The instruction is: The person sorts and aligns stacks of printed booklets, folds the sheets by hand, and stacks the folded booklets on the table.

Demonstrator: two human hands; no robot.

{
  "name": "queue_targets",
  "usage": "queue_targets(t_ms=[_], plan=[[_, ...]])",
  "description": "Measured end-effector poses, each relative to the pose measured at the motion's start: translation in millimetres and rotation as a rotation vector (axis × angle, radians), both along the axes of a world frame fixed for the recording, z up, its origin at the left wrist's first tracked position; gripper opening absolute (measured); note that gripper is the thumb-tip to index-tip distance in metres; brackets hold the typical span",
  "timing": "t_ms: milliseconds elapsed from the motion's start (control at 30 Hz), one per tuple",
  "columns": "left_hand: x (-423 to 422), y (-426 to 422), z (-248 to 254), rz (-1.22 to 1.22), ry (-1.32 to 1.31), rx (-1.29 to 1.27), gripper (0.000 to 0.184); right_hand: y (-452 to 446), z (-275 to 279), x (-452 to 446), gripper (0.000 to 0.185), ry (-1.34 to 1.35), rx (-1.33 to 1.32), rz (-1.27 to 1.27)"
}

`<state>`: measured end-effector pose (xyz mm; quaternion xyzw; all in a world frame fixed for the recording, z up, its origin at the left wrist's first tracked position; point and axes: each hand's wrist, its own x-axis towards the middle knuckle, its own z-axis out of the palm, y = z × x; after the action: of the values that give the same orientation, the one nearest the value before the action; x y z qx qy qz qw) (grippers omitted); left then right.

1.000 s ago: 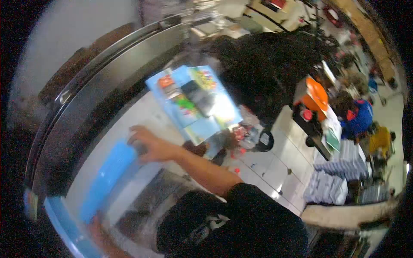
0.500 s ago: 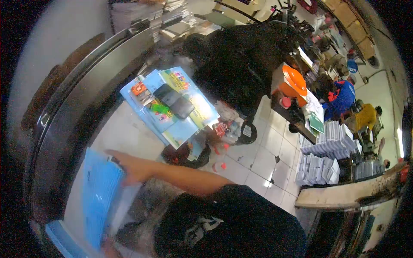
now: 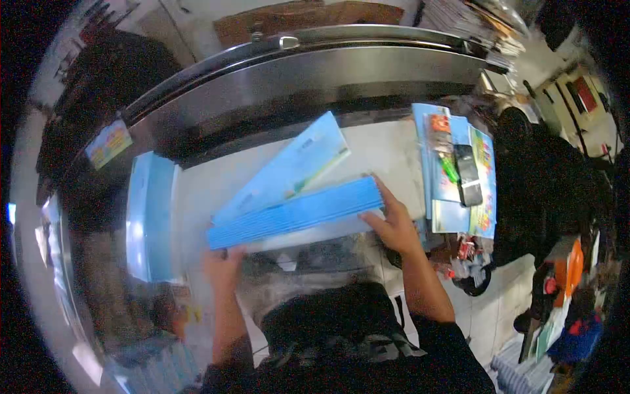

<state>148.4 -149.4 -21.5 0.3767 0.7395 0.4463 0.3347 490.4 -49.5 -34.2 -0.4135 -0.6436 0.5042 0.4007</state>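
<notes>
A fanned stack of blue printed booklets slants across the middle, its layered edges facing me. My left hand grips its lower left end from the near side. At the other end my right hand is closed around the corner, thumb on the near side and fingers behind. Just beyond the stack lies a blue printed cover, partly hidden by it. Another pile of blue booklets stands at the left end of the white work surface.
To the right, more printed covers carry a dark phone-like object, a green item and a small orange packet. A long metal machine bar runs along the back. Stacked booklets sit at lower left.
My view has swung from the right to face the work surface. The blue stack has turned from upright to nearly level, with both hands at its ends. The loose cover now shows behind it.
</notes>
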Motion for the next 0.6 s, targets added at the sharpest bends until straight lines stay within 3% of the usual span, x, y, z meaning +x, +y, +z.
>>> queue_targets(t_ms=[33,167,233,267,333,367,433,467,567,600], plan=[[5.3,7.1,-5.6,0.0,-0.172,0.287,0.081,-0.2,-3.8,-0.8,0.089,0.065,-0.011,-0.102],[8.1,6.1,-4.2,0.068,-0.238,0.415,0.069,-7.9,1.2,5.9,0.095,0.01,0.069,-0.073],[-21.6,-0.5,-17.7,-0.261,0.324,0.137,0.062,-1.9,12.2,11.1,0.102,-0.011,-0.052,0.007],[-26.3,1.1,-25.6,-0.285,0.314,0.138,0.062,3.1,8.3,14.3,0.102,-0.018,-0.057,-0.017],[-32.6,8.3,-33.2,-0.36,0.004,0.331,0.051,25.3,2.4,12.7,0.107,-0.091,0.205,-0.011],[-42.3,16.6,-40.4,-0.36,0.01,0.335,0.051,35.1,4.3,10.3,0.109,-0.112,0.295,-0.008],[-55.2,43.1,-50.6,-0.586,-0.059,0.601,0.051,46.5,16.2,7.0,0.109,0.054,0.167,0.144],[-56.1,48.0,-51.3,-0.597,-0.058,0.606,0.051,46.6,24.1,4.5,0.109,0.056,0.174,0.133],[-44.4,55.2,-44.3,-0.427,-0.109,0.426,0.06,42.7,26.3,6.9,0.107,-0.039,-0.33,0.076],[-35.3,51.8,-28.3,-0.349,-0.171,0.348,0.07,40.8,8.2,10.9,0.105,-0.054,-0.216,0.073]])
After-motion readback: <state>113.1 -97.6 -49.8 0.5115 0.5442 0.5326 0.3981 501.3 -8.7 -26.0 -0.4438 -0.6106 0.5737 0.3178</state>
